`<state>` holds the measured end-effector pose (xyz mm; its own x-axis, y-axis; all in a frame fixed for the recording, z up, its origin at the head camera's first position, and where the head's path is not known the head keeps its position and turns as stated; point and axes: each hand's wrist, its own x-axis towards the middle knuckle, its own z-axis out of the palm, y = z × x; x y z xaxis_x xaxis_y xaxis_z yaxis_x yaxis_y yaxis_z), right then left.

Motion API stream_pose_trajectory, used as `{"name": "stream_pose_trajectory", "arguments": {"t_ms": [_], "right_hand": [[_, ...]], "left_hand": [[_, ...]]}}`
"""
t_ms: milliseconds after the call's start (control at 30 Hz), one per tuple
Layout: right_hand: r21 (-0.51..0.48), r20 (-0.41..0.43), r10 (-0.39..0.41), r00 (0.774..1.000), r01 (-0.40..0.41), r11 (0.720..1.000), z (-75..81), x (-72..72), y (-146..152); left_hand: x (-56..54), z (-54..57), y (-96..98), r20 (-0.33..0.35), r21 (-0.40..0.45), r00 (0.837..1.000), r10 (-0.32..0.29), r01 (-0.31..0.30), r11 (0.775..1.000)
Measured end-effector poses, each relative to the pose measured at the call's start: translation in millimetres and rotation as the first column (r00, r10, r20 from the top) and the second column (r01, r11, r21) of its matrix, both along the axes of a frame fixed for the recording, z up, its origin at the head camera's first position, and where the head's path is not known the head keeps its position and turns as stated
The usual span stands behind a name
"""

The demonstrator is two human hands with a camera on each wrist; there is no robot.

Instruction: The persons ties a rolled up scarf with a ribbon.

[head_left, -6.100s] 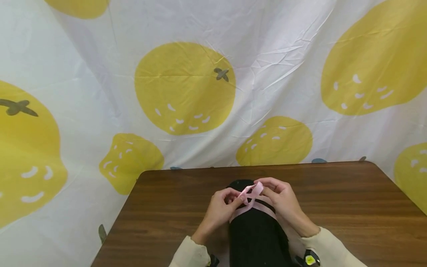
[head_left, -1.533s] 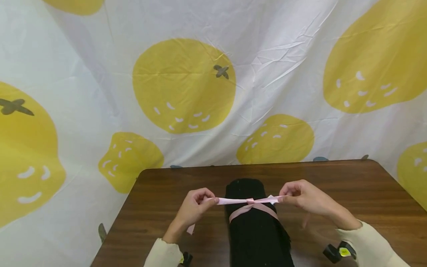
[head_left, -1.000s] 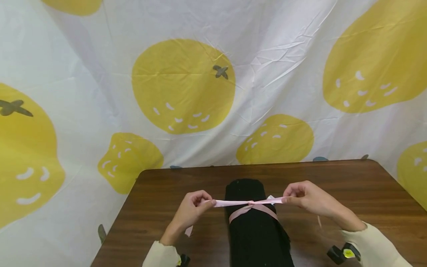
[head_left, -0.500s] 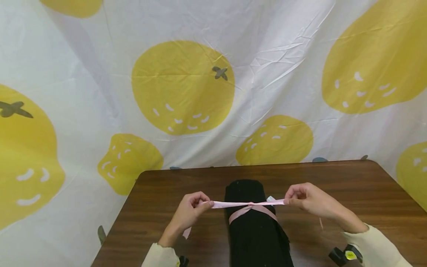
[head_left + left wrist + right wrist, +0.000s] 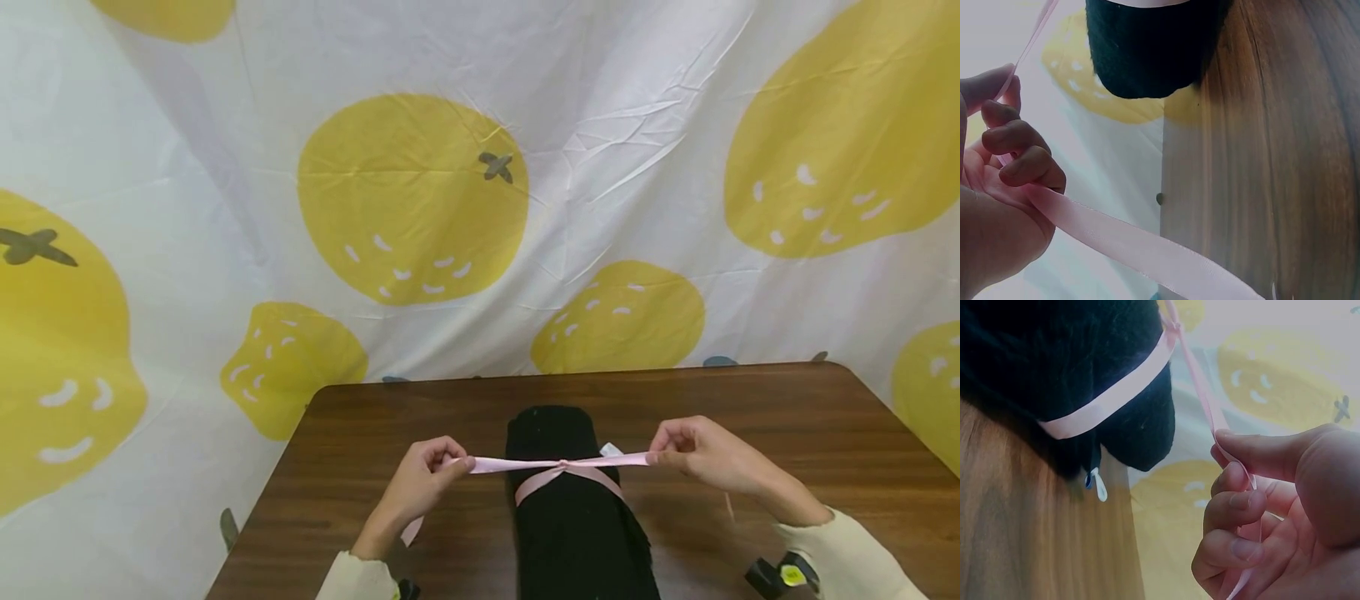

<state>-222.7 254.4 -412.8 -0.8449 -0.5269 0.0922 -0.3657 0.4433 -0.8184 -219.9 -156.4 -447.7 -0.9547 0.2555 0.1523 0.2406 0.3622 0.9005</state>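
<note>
A rolled black cloth point(image 5: 573, 533) lies lengthwise on the table, with a pink ribbon point(image 5: 517, 465) round it and knotted on top. Left of the roll, my left hand point(image 5: 422, 483) pinches one ribbon end between thumb and fingers. My right hand point(image 5: 712, 457) pinches the other end on the right side. Between both hands the ribbon is stretched nearly straight across the knot point(image 5: 563, 463). The left wrist view shows a ribbon tail point(image 5: 1147, 247) trailing from the palm. In the right wrist view, the ribbon passes under the curled fingers point(image 5: 1235, 509). The roll's underside is hidden.
The brown wooden table point(image 5: 390, 417) has its back edge against a white hanging cloth point(image 5: 600, 208) printed with yellow fruit. A small white loop point(image 5: 1100, 487) sticks out from the black roll. Black wrist devices point(image 5: 783, 573) sit at both cream sleeves.
Earlier the hands were close together over the roll, handling a ribbon loop. They have since drawn apart sideways, and the knot has become smaller. In the last second they spread slightly farther.
</note>
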Motion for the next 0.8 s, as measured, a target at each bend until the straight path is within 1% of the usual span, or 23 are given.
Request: {"name": "stream_pose_trajectory", "arguments": {"t_ms": [233, 433, 600, 800], "right_hand": [[-0.007, 0.037, 0.01, 0.999, -0.01, 1.0, -9.4, -3.2, 6.1], [0.002, 0.073, 0.007, 0.997, -0.007, 1.0, -16.3, -5.3, 10.8], [-0.002, 0.086, 0.039, 0.996, -0.039, 0.999, -20.7, -5.6, 12.5], [-0.033, 0.114, 0.078, 0.99, -0.074, 0.997, -27.9, -7.4, 13.4]], "left_hand": [[-0.5, -4.1, -4.3, -0.023, -0.074, 1.0, -0.021, 0.02, 0.997], [-1.3, -7.1, -7.3, -0.035, -0.113, 0.999, -0.036, 0.032, 0.993], [-3.1, -10.1, -8.3, -0.029, -0.144, 0.999, -0.032, 0.028, 0.989], [-3.4, -12.7, -7.1, -0.027, -0.181, 0.999, -0.018, 0.013, 0.983]]}}
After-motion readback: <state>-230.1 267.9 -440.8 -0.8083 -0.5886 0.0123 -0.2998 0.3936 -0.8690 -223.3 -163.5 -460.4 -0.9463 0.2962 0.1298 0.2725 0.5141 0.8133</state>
